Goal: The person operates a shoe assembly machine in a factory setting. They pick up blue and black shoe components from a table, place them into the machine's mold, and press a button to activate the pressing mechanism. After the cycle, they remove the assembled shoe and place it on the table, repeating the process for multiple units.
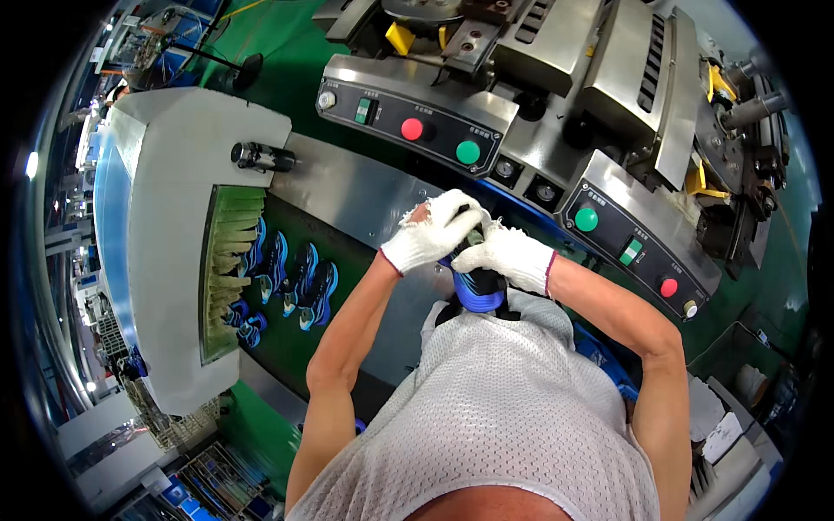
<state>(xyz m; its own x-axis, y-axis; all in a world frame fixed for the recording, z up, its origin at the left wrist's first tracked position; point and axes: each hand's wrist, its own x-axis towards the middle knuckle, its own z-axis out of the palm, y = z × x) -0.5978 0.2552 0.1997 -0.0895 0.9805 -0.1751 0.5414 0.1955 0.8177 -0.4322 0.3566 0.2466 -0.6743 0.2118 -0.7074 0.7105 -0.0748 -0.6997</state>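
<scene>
"Left hand (439, 230) first: what is it doing?"

"It's in a white glove, fingers curled in at the far end of a blue-and-black shoe (480, 295). The right hand (512, 259), gloved too, is closed on the shoe's right side."

"And where's that shoe?"

"Held between both hands in front of the white mesh shirt (495, 391), bright blue end toward the cloth. What the fingertips pinch is hidden."

"Around it?"

"Off to the left, a dark conveyor belt (347, 252) with a steel border (343, 184) along its far edge. More running shoes (276, 260) are near the belt's left end, some right by a bristle curtain (230, 269) set in a pale grey housing (174, 226)."

"Beyond the hands?"

"Steel machinery (547, 39), with black control panels (395, 126) along its near edge, each carrying red and green buttons."
</scene>
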